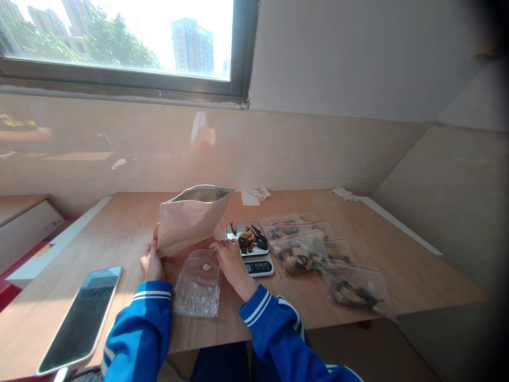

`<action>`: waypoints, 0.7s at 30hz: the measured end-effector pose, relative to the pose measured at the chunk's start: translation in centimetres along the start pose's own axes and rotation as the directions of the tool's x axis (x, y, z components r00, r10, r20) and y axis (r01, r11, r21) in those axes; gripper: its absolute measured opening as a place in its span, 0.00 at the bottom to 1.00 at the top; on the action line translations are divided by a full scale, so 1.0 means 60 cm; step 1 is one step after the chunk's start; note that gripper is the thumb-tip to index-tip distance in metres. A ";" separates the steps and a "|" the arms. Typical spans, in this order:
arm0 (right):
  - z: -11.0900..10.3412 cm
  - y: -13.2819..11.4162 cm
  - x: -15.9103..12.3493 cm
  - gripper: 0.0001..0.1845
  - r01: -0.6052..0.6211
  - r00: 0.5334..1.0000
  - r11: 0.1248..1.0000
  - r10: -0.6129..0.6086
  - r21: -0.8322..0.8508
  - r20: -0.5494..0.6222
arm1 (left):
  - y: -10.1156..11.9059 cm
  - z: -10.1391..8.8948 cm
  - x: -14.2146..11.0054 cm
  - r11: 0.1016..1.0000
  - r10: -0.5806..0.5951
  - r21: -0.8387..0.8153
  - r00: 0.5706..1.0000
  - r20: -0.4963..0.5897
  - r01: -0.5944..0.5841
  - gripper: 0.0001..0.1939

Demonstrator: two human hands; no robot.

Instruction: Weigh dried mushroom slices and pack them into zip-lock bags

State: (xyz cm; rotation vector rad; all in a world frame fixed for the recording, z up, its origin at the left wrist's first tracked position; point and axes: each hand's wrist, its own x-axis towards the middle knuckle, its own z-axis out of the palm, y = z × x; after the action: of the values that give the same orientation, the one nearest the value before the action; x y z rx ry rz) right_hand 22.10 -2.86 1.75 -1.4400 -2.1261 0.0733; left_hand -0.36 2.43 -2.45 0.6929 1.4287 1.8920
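Observation:
A pale pinkish-brown pouch (190, 225) with a silvery lining stands tilted, its mouth gaping upward. My left hand (151, 260) is closed around its lower left edge. At its lower right corner is my right hand (234, 264), fingers bent together against the pouch; the fingertips are partly hidden. Just below them lies a flat clear zip bag (198, 289) with a small white label. Beside my right hand sits a kitchen scale (260, 268), with dried dark-and-tan slices, like mushroom, (248, 241) on its metal plate. My right hand covers part of the scale's left side.
Several clear zip bags (300, 254) of similar slices lie right of the scale; one bag (356, 292) is near the table's front edge. A phone (81, 318) with a cable rests at left. Crumpled white tissues (260, 194) lie by the wall, under a window (119, 42).

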 end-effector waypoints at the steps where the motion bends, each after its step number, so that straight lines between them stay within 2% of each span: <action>1: -0.001 0.002 -0.002 0.17 0.006 1.000 1.000 -0.006 -0.006 0.001 | 0.000 0.000 0.000 1.000 0.001 -0.002 1.000 0.001 -0.001 0.15; 4: -0.006 0.007 -0.008 0.14 0.038 0.999 0.998 -0.036 -0.043 0.037 | -0.001 0.001 0.000 1.000 0.004 -0.003 1.000 0.004 -0.004 0.16; 11: -0.019 0.002 -0.012 0.15 0.037 0.983 0.999 -0.031 -0.029 0.180 | -0.001 0.002 0.000 1.000 -0.010 -0.005 1.000 -0.004 0.010 0.15; 21: -0.005 -0.005 -0.006 0.12 0.070 0.988 0.990 -0.053 -0.119 0.143 | -0.004 0.001 0.003 1.000 -0.008 -0.023 1.000 0.001 0.008 0.17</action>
State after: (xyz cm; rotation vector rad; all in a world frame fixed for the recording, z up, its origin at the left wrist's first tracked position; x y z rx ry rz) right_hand 22.08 -3.37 1.94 -1.4764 -2.3235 0.0200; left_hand -0.39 2.63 -2.66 0.6758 1.4051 1.8987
